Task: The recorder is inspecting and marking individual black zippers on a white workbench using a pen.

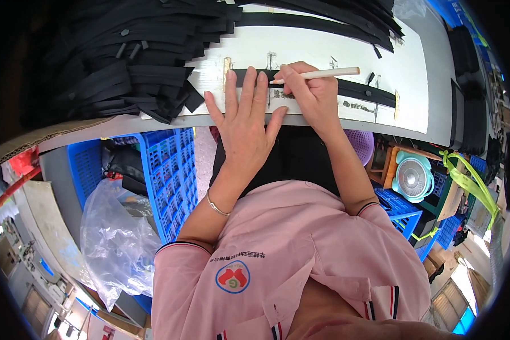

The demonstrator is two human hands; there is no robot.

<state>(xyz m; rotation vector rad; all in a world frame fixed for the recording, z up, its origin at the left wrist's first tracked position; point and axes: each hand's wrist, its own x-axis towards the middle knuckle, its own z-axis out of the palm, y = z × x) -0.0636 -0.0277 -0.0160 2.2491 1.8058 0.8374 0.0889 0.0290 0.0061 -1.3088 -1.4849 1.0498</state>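
My left hand [245, 122] lies flat, fingers spread, on a black zipper strip [357, 90] stretched across a white marked board [413, 73] on the table. My right hand [311, 93] grips a white marking pen [323, 73], its tip touching the strip just right of my left fingertips. A silver bracelet [216, 205] circles my left wrist.
A big heap of black zipper strips [124, 51] fills the table's left and far side. Under the table stand blue plastic crates [170, 170], a clear plastic bag [116, 238], a purple basket [361, 144] and a small teal fan [413, 177].
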